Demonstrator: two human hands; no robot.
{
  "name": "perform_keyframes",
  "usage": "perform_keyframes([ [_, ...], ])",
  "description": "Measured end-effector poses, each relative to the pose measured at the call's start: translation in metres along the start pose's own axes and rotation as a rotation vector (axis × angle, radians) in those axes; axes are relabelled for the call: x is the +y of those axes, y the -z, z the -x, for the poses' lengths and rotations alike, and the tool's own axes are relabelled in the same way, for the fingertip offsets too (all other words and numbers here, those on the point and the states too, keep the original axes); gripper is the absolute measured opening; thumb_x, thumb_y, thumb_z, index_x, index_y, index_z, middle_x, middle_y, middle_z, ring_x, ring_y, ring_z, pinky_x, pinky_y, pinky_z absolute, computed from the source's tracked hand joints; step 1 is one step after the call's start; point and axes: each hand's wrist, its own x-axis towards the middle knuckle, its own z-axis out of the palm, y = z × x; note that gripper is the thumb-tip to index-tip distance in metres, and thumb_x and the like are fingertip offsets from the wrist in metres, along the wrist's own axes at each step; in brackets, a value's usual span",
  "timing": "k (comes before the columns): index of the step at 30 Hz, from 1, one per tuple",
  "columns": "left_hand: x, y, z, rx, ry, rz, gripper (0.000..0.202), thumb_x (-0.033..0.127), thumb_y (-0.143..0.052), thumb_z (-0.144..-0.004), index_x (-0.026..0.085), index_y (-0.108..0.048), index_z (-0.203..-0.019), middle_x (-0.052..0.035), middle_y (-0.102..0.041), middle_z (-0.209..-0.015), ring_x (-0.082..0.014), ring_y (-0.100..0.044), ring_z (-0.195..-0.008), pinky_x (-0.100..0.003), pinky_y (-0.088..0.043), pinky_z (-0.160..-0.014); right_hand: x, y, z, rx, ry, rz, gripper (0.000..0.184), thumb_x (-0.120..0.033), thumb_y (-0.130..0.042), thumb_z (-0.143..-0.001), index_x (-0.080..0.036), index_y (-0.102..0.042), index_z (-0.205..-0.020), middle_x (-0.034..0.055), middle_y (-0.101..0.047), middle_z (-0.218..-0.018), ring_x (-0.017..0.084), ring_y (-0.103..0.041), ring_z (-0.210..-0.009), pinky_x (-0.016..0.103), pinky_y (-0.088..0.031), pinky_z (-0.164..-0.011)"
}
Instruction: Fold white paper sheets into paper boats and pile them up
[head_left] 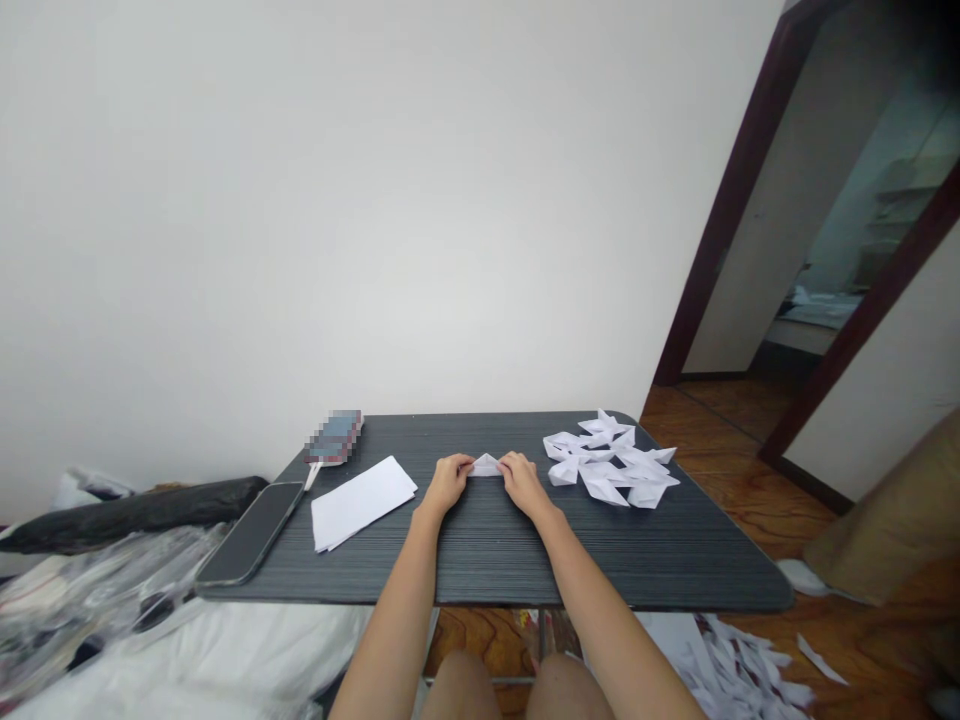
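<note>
Between my two hands a small folded piece of white paper (486, 465) lies on the dark tabletop, with a triangular peak pointing away from me. My left hand (450, 480) pinches its left end, and my right hand (521, 478) pinches its right end. Fingers of both hands are curled in, and they partly cover the paper's ends. Left of my left hand rests a small stack of white paper sheets (364, 503). Off to the right of my right hand is a loose cluster of folded white paper pieces (611, 465) with pointed corners.
A phone (251, 535) lies at the table's (675, 565) left edge, near a blurred-out packet (334, 438). Many paper pieces (739, 665) are piled below on the right. Plastic-wrapped items (112, 570) lie at left. A person's trouser leg (892, 510) stands at right.
</note>
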Motion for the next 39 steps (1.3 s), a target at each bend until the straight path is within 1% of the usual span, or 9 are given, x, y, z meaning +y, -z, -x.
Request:
perform_keyframes([
  [6, -0.003, -0.007, -0.003, 0.069, 0.029, -0.015, 0.018, 0.007, -0.045, -0.068, 0.014, -0.055, -0.080, -0.0031, -0.057, -0.075, -0.0134, -0.051, -0.072, -0.025, -0.039, -0.069, 0.004, -0.009, -0.004, 0.035, -0.090, 0.026, 0.015, -0.018, -0.043, -0.077, -0.018, -0.056, -0.082, 0.0057, -0.055, -0.082, 0.018, -0.045, -0.082, 0.027, -0.028, -0.072],
  [11, -0.005, -0.011, -0.002, 0.062, 0.016, -0.149, 0.017, 0.007, -0.044, -0.067, 0.016, -0.056, -0.073, -0.0040, -0.050, -0.078, -0.0158, -0.046, -0.078, -0.030, -0.036, -0.074, 0.002, -0.010, -0.003, 0.097, -0.121, 0.054, 0.014, -0.018, -0.046, -0.073, -0.018, -0.054, -0.085, 0.0057, -0.052, -0.085, 0.019, -0.043, -0.084, 0.028, -0.029, -0.072],
  [14, -0.007, -0.013, -0.002, 0.054, 0.054, -0.195, 0.017, 0.008, -0.045, -0.068, 0.018, -0.058, -0.072, -0.0044, -0.046, -0.081, -0.0171, -0.043, -0.081, -0.032, -0.035, -0.075, 0.000, -0.009, -0.003, 0.134, -0.138, 0.088, 0.011, -0.018, -0.047, -0.071, -0.018, -0.052, -0.082, 0.0054, -0.049, -0.083, 0.019, -0.042, -0.082, 0.027, -0.030, -0.070],
  [18, -0.011, -0.014, -0.001, 0.053, 0.055, -0.157, 0.023, 0.007, -0.039, -0.071, 0.016, -0.059, -0.073, -0.0044, -0.044, -0.077, -0.0159, -0.043, -0.078, -0.030, -0.035, -0.074, -0.001, -0.009, -0.005, 0.146, -0.175, 0.150, 0.010, -0.014, -0.043, -0.074, -0.018, -0.053, -0.073, 0.0056, -0.046, -0.079, 0.018, -0.041, -0.080, 0.026, -0.030, -0.067],
  [25, -0.015, -0.015, -0.002, 0.091, 0.124, -0.161, 0.029, -0.001, -0.036, -0.068, 0.014, -0.059, -0.077, -0.0057, -0.046, -0.079, -0.0163, -0.044, -0.081, -0.030, -0.035, -0.075, -0.003, -0.009, -0.006, 0.112, -0.197, 0.229, 0.014, -0.013, -0.041, -0.075, -0.019, -0.053, -0.075, 0.0059, -0.045, -0.080, 0.017, -0.041, -0.078, 0.025, -0.029, -0.066],
  [28, -0.015, -0.015, -0.001, 0.088, 0.119, -0.183, 0.025, 0.004, -0.037, -0.073, 0.014, -0.059, -0.079, -0.0064, -0.046, -0.080, -0.0167, -0.044, -0.081, -0.030, -0.035, -0.075, -0.005, -0.008, -0.007, 0.088, -0.204, 0.255, 0.014, -0.012, -0.041, -0.075, -0.019, -0.053, -0.077, 0.0057, -0.045, -0.081, 0.017, -0.041, -0.078, 0.025, -0.028, -0.065],
  [31, -0.013, -0.015, 0.000, 0.057, 0.100, -0.218, 0.016, 0.023, -0.043, -0.076, 0.015, -0.057, -0.080, -0.0063, -0.046, -0.082, -0.0176, -0.043, -0.082, -0.031, -0.034, -0.074, -0.005, -0.008, -0.006, 0.082, -0.204, 0.273, 0.014, -0.012, -0.040, -0.076, -0.019, -0.052, -0.078, 0.0058, -0.045, -0.081, 0.017, -0.042, -0.078, 0.025, -0.028, -0.064],
  [33, -0.010, -0.013, 0.001, 0.036, 0.102, -0.252, 0.020, 0.033, -0.049, -0.073, 0.017, -0.055, -0.082, -0.0058, -0.046, -0.086, -0.0183, -0.042, -0.083, -0.032, -0.033, -0.074, -0.005, -0.008, -0.006, 0.087, -0.194, 0.271, 0.014, -0.012, -0.039, -0.076, -0.019, -0.052, -0.078, 0.0060, -0.045, -0.082, 0.017, -0.042, -0.079, 0.025, -0.028, -0.065],
  [39, -0.003, -0.008, 0.000, -0.043, 0.168, -0.293, 0.019, 0.035, -0.050, -0.072, 0.019, -0.051, -0.082, -0.0040, -0.047, -0.089, -0.0185, -0.041, -0.085, -0.030, -0.031, -0.073, 0.000, -0.008, -0.007, 0.084, -0.207, 0.241, 0.022, -0.003, -0.037, -0.071, -0.018, -0.051, -0.079, 0.0061, -0.044, -0.083, 0.017, -0.041, -0.078, 0.025, -0.029, -0.067],
])
